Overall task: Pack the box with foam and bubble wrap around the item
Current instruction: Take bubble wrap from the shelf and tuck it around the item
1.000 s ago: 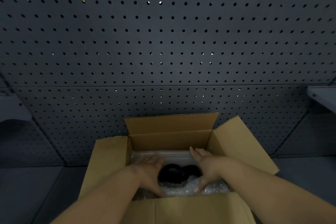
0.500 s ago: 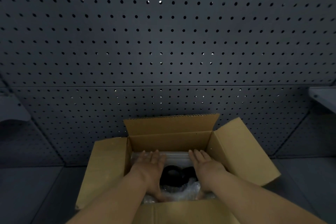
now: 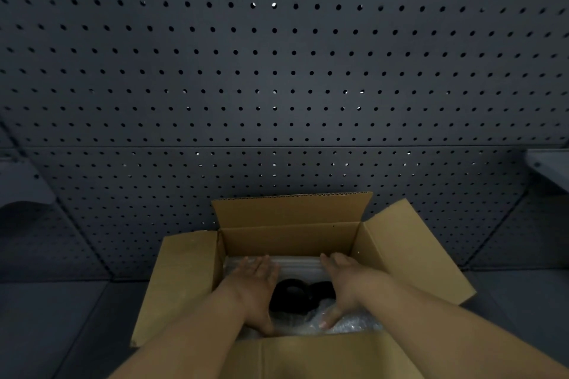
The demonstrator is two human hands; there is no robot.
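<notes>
Left hand (image 3: 254,286) and right hand (image 3: 346,284) lay flat, fingers spread, flanking black item (image 3: 297,295) on bubble wrap (image 3: 348,321) inside open box (image 3: 184,280).

box (image 3: 289,238): open, brown | item (image 3: 292,297): black, inside | bubble wrap (image 3: 348,321): beside item

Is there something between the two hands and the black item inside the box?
Nothing visible is. The left hand and right hand are flat inside the cardboard box, one on each side of the black item. Only bubble wrap lies around it; its top is uncovered.
</notes>
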